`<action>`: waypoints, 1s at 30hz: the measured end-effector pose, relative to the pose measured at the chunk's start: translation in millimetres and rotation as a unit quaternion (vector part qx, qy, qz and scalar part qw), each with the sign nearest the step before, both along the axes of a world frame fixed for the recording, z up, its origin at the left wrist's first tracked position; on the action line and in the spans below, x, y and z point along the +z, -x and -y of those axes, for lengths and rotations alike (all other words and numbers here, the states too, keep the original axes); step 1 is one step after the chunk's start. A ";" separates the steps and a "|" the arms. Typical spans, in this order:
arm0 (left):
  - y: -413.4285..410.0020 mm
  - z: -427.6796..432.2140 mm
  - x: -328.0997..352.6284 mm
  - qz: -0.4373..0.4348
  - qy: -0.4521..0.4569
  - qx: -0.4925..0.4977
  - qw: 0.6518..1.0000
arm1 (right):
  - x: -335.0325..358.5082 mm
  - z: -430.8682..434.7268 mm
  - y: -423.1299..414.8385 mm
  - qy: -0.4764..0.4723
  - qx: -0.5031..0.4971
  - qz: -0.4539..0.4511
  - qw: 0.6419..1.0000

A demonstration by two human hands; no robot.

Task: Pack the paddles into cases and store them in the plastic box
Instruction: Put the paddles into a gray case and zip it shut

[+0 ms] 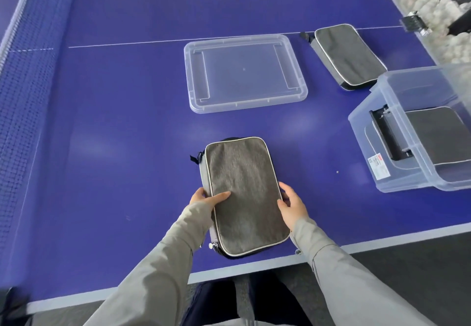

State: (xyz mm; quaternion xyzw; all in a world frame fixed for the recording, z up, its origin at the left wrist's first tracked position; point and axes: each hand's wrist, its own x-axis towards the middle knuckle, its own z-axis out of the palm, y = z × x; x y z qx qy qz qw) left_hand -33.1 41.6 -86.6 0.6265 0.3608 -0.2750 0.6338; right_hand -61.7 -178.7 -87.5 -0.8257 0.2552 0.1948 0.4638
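Near the table's front edge, both hands clasp a grey case lying flat on the blue table. The left hand pinches its left rim, thumb on top; the right hand curls against its right rim. Beyond lies a clear lid, with a second case to its right. Nearer on the right stands the plastic box, another case inside.
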 end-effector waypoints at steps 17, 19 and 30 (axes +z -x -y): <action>1.1 21.3 30.8 0.047 0.015 0.175 0.983 | 40.4 -13.4 45.7 0.240 0.003 0.357 0.903; -5.1 22.8 37.8 0.043 0.014 0.206 0.978 | 44.1 -18.3 62.7 0.264 0.038 0.407 0.874; -19.7 42.7 74.0 0.041 0.007 0.393 0.919 | 58.0 -65.9 47.2 0.288 0.065 0.386 0.874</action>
